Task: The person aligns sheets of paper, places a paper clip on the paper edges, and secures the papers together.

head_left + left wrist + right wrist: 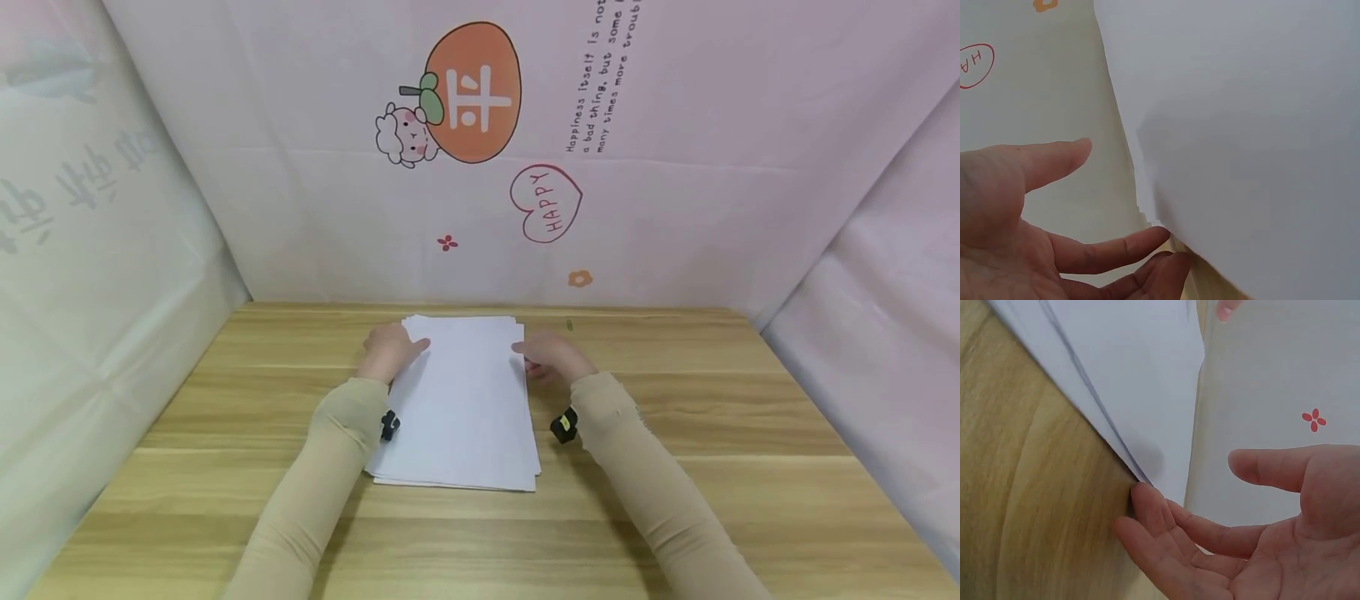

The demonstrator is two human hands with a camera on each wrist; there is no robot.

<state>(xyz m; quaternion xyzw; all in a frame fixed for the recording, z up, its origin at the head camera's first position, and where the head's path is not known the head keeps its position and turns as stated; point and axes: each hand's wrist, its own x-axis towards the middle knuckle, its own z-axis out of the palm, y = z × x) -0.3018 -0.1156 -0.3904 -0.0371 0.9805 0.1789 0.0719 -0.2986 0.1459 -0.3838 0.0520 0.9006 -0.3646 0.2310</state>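
A stack of white paper sheets [463,408] lies on the wooden table, its sheets slightly out of line at the edges. My left hand [387,350] is at the stack's upper left side, fingertips [1159,235] right at the paper's edge. The left thumb [1063,159] is held apart from those fingers. At the upper right side is my right hand [551,353]; its fingertips [1144,495] touch the sheets' edge near the corner. The right thumb [1266,467] stands away, not pinching the paper in the right wrist view.
A small green paper clip [569,325] lies beyond the right hand, near the table's back edge. White printed cloth [330,225] hangs behind the table and along both sides. Bare wooden tabletop [720,400] surrounds the stack. Both wrists wear small black cameras.
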